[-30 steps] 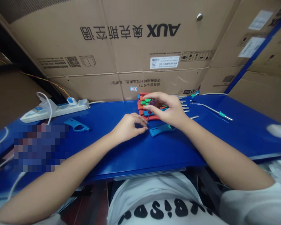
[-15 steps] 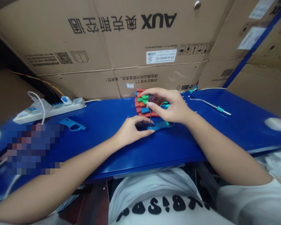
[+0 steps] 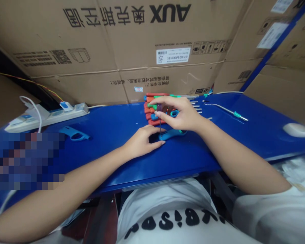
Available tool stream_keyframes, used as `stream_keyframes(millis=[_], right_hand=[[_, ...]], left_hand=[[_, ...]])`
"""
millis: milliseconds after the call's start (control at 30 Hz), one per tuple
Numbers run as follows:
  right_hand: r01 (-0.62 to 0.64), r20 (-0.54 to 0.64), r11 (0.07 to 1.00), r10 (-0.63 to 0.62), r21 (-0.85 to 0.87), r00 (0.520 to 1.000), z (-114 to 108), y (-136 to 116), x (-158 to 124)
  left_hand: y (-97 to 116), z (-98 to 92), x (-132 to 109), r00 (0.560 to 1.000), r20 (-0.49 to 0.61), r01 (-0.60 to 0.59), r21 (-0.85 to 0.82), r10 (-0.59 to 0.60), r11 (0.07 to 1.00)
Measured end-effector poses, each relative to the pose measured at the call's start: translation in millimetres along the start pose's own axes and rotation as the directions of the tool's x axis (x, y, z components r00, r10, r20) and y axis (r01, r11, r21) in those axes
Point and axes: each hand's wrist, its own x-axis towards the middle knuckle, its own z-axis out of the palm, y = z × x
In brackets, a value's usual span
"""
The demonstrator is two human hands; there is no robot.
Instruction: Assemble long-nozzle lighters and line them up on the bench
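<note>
Upright in my right hand (image 3: 185,114) is a screwdriver (image 3: 159,107) with a dark purple handle, pinched between thumb and fingers. Its thin shaft points straight down at the left end of a blue lighter body (image 3: 172,135) lying on the table. My left hand (image 3: 140,141) has its thumb and fingers curved around that same end, steadying it. The tip's exact contact with the lighter body is too small to make out. Just behind my hands lies a row of lighters (image 3: 159,94) with red, green and blue handles and metal tubes, partly covered by my right hand.
A loose blue casing piece (image 3: 75,133) lies at left, near a white power strip (image 3: 48,118) with cables. On the right are a metal lighter tube with wire (image 3: 231,112) and a white computer mouse (image 3: 298,130). A cardboard wall (image 3: 132,54) rises along the back.
The view has shifted slightly, so the scene sits a little further left and mostly higher. Both hands keep their holds, with the screwdriver still upright over the blue lighter body.
</note>
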Motion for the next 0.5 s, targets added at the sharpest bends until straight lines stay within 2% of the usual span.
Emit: stream_keyframes(millis=[133, 367, 500], right_hand=[[-0.009, 0.018, 1.0, 0.01, -0.019, 1.0, 0.5, 1.6, 0.3], [0.003, 0.049, 0.984, 0.005, -0.178, 0.999, -1.1, 3.4, 2.5], [-0.027, 0.099, 0.999, 0.03, -0.035, 0.995, 0.6, 0.9, 2.7]], left_hand=[[-0.6, -0.8, -0.3, 1.0, 0.011, -0.015, 0.019, 0.015, 1.0], [-0.5, -0.9, -0.6, 1.0, 0.008, -0.019, 0.004, 0.019, 1.0], [-0.1, -1.9, 0.6, 1.0, 0.017, -0.017, -0.009, 0.017, 1.0]])
